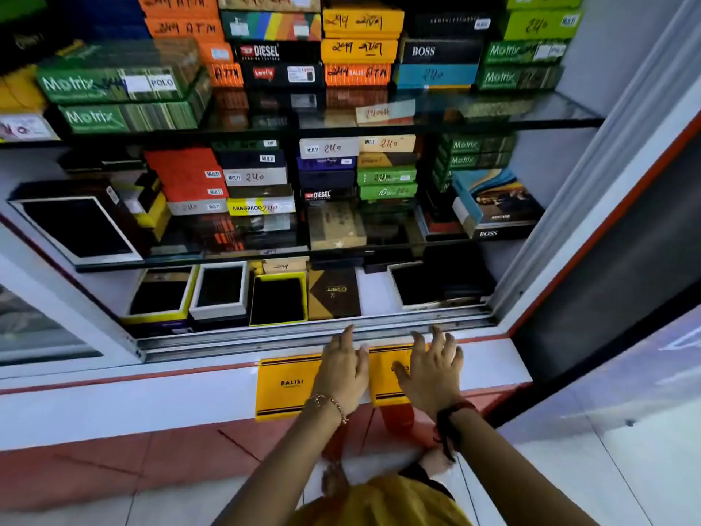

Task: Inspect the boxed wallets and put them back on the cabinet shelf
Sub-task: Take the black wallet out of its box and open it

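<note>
Two yellow Balisi wallet boxes lie side by side on the white ledge in front of the open cabinet. My left hand [343, 368] rests flat, fingers spread, over the right edge of the left box [284, 385]. Over the right box [383, 377] my right hand [432, 368] lies the same way, covering most of its lid. Neither hand grips anything. Both boxes look closed.
The cabinet's sliding-door track [303, 336] runs just beyond my fingertips. The bottom shelf [373, 294] holds open boxes with black wallets and a brown box. Two glass shelves [493, 115] above carry stacks of coloured wallet boxes. A door frame [607, 206] stands at the right.
</note>
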A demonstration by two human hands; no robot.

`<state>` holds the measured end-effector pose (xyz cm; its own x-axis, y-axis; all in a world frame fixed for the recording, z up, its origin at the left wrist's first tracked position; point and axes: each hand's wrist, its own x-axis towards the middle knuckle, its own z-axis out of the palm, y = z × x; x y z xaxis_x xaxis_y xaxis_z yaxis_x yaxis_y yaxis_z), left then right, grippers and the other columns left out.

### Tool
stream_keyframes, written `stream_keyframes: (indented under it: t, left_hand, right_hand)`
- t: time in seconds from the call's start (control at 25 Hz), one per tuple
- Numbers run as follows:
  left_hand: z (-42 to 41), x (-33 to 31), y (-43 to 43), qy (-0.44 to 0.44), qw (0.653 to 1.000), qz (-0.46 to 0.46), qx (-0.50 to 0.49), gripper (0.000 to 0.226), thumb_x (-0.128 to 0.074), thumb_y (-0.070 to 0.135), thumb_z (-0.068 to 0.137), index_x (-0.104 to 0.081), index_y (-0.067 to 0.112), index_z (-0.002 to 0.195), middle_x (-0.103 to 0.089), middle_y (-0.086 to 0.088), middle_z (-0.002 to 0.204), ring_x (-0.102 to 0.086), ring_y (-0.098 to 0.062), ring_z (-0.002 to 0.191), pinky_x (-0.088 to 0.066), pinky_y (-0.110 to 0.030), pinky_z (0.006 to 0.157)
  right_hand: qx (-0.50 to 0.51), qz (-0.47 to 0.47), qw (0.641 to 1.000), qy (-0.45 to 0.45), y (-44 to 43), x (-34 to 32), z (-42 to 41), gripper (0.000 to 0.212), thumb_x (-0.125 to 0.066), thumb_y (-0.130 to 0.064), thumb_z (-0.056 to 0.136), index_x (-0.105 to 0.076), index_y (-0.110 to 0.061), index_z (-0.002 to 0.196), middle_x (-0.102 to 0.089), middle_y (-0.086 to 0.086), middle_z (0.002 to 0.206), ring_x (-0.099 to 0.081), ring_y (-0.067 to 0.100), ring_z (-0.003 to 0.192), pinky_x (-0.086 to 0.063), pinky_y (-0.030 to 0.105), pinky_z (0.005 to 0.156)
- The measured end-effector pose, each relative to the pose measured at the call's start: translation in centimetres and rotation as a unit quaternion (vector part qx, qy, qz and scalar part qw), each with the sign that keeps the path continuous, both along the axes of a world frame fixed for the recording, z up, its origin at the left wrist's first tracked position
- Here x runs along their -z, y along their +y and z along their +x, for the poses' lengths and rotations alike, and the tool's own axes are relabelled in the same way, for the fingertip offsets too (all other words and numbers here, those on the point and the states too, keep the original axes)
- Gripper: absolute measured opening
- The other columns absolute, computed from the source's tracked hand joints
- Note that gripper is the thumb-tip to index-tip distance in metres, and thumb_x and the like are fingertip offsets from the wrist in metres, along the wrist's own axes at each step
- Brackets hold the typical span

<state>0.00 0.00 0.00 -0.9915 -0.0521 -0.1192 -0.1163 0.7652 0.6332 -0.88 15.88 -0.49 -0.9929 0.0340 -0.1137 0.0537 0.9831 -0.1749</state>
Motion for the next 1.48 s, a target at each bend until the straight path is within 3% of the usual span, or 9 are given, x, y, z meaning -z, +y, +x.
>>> stream_keyframes:
  t: [0.12,0.24,0.4,0.8,1.04,1.16,1.24,1.36,1.48]
  left_hand:
    - [0.0,2.6,0.5,-0.151,0.976,0.145,-0.061,0.027,-0.037,0.022,0.101,-0.060,0.009,0.105,-0.067,-0.026,0.114,-0.062,-0.036,0.111,-0.041,-0.053,0.107]
    - [-0.3,3.8,0.5,-0.266,0.901,0.312,-0.140,0.021,-0.039,0.025,0.101,-0.056,0.021,0.089,-0.061,-0.023,0.126,-0.061,-0.038,0.115,-0.046,-0.048,0.106]
    - [-1.0,4.0,1.2,-0.279,0.828,0.423,-0.239,0.030,-0.038,0.024,0.103,-0.059,0.010,0.088,-0.063,-0.009,0.080,-0.059,-0.022,0.068,-0.050,-0.035,0.069]
    - [0.6,4.0,1.5,-0.279,0.719,0.609,-0.184,0.051,-0.041,0.055,0.095,-0.062,0.017,0.120,-0.075,-0.015,0.113,-0.074,-0.028,0.098,-0.062,-0.038,0.069]
    - [0.6,4.1,0.8,-0.241,0.696,0.637,-0.225,0.034,-0.046,0.053,0.094,-0.067,0.027,0.102,-0.080,-0.009,0.096,-0.075,-0.033,0.090,-0.063,-0.044,0.064]
    - [0.5,3.7,1.1,-0.208,0.708,0.622,-0.261,0.025,-0.047,0.048,0.096,-0.062,0.028,0.101,-0.079,-0.007,0.098,-0.074,-0.037,0.092,-0.061,-0.057,0.070]
    - [0.3,3.5,1.5,-0.185,0.752,0.569,-0.278,0.031,-0.048,0.040,0.098,-0.055,0.015,0.115,-0.067,-0.013,0.116,-0.065,-0.041,0.108,-0.055,-0.064,0.084]
    - [0.1,3.8,1.8,-0.120,0.894,0.352,-0.249,0.030,-0.046,0.026,0.100,-0.056,0.005,0.118,-0.061,-0.021,0.121,-0.059,-0.038,0.115,-0.051,-0.040,0.092]
    - [0.2,4.1,2.2,-0.096,0.970,0.166,-0.150,0.034,-0.039,0.020,0.102,-0.060,0.002,0.122,-0.065,-0.022,0.113,-0.042,-0.024,0.128,-0.032,-0.034,0.111]
  right_hand:
    - [0.059,-0.066,0.984,-0.155,-0.2,2.3,0.7,0.107,-0.060,-0.074,0.075,-0.018,-0.013,0.153,-0.016,0.021,0.161,-0.020,0.046,0.146,-0.027,0.057,0.117]
    - [0.075,-0.113,0.981,-0.141,-0.7,3.3,1.5,0.132,-0.071,-0.081,0.055,-0.014,-0.013,0.153,-0.015,0.021,0.160,-0.026,0.045,0.143,-0.033,0.055,0.115]
    - [0.077,-0.199,0.971,-0.109,-0.3,3.2,1.6,0.132,-0.075,-0.078,0.046,-0.022,-0.016,0.150,-0.023,0.019,0.153,-0.031,0.045,0.139,-0.036,0.056,0.113]
    - [0.071,-0.407,0.906,-0.094,1.1,1.1,2.3,0.116,-0.073,-0.065,0.051,-0.030,-0.024,0.150,-0.037,0.008,0.146,-0.036,0.029,0.136,-0.043,0.047,0.110]
    - [0.151,-0.690,0.704,-0.076,3.3,1.7,2.5,0.067,-0.050,-0.062,0.072,-0.051,-0.019,0.123,-0.060,0.004,0.111,-0.061,0.022,0.103,-0.053,0.033,0.083]
    - [0.256,-0.785,0.558,-0.079,4.1,2.4,2.8,0.036,-0.042,-0.037,0.097,-0.059,-0.011,0.116,-0.069,0.017,0.108,-0.074,0.032,0.093,-0.064,0.044,0.069]
    - [0.280,-0.779,0.557,-0.065,4.2,3.4,3.5,0.022,-0.040,-0.021,0.106,-0.054,-0.013,0.122,-0.069,0.019,0.112,-0.078,0.032,0.089,-0.066,0.039,0.067]
    - [0.297,-0.718,0.628,-0.047,3.8,5.1,4.3,0.023,-0.045,-0.017,0.106,-0.052,-0.007,0.126,-0.065,0.023,0.121,-0.071,0.037,0.104,-0.063,0.041,0.081]
    - [0.250,-0.565,0.785,-0.036,3.7,6.1,4.2,0.024,-0.059,-0.019,0.100,-0.064,-0.009,0.121,-0.069,0.015,0.122,-0.066,0.033,0.115,-0.055,0.044,0.094]
